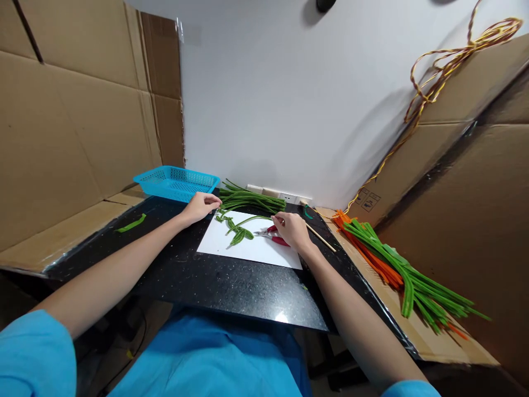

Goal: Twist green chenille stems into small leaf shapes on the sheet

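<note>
My right hand (291, 229) is pinched on the end of a green pipe cleaner (248, 219), which arcs leftward over a white sheet of paper (248, 251). Under that hand lie red-handled pliers (279, 241), jaws pointing left. My left hand (201, 207) is closed at the fingertips by the paper's upper left corner; what it pinches, if anything, is too small to make out. Between the hands, leaf shapes bent from green pipe cleaner (238, 237) rest on the paper, with small curled pieces (221, 218) at its upper left.
Behind the paper lies a bundle of dark green pipe cleaners (252, 198). A blue basket (177, 193) stands back left, a green strip (131, 223) before it. A wooden stick (321, 238) lies right. Green (413, 281) and orange pipe cleaners (372, 256) rest on cardboard.
</note>
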Demonstrator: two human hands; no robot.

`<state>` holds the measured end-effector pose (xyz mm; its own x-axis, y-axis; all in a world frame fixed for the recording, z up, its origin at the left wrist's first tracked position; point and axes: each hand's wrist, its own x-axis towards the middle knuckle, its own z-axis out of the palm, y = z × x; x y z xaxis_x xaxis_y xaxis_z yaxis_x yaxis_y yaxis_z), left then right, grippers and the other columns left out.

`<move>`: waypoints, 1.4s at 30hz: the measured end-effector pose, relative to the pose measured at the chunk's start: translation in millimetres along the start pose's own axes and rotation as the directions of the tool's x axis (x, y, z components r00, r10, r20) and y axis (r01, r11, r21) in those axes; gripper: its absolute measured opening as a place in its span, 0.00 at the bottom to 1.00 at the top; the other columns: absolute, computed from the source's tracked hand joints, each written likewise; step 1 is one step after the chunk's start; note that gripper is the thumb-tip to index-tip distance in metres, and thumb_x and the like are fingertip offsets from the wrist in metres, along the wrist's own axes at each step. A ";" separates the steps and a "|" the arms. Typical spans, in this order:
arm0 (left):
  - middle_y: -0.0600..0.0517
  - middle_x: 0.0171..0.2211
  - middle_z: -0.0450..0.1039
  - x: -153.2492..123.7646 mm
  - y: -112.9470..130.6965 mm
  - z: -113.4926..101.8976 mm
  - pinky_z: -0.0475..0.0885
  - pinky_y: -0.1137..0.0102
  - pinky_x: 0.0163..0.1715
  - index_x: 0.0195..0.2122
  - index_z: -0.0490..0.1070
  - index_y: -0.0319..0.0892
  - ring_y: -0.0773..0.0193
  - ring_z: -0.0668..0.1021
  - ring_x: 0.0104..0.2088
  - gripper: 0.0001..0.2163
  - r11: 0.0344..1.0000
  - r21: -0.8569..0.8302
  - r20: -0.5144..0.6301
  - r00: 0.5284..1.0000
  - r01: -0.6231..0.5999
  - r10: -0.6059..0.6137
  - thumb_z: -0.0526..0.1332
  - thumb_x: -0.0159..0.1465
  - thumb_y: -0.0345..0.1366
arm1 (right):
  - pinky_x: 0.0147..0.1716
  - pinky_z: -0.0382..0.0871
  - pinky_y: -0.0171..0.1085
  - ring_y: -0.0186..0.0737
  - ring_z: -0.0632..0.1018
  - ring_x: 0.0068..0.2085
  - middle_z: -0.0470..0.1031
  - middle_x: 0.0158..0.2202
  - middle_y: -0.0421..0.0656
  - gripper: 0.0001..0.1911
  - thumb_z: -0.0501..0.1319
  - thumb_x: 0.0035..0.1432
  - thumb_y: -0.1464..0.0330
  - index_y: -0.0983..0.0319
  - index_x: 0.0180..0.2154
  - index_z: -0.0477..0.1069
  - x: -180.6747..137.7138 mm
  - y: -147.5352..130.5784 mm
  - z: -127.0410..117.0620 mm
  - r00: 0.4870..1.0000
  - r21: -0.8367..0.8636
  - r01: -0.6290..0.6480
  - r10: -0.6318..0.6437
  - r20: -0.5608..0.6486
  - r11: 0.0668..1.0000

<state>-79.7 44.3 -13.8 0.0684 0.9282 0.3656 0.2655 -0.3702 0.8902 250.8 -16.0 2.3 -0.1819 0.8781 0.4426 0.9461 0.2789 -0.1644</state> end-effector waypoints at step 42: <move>0.51 0.22 0.77 1.3 -4.9 -7.3 0.65 0.68 0.32 0.38 0.79 0.38 0.60 0.76 0.26 0.10 0.933 0.359 0.109 0.993 0.007 -0.049 0.61 0.57 0.31 | 0.39 0.65 0.37 0.49 0.82 0.46 0.83 0.49 0.46 0.14 0.56 0.71 0.64 0.55 0.52 0.77 1.5 0.3 15.4 0.985 0.027 -0.019 0.014 0.174 0.999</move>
<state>-87.9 47.0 -15.6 0.1598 0.9437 0.2895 0.5936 -0.3262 0.7357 246.7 -8.6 -10.6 -0.2126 0.9360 0.2804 0.9419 0.2727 -0.1963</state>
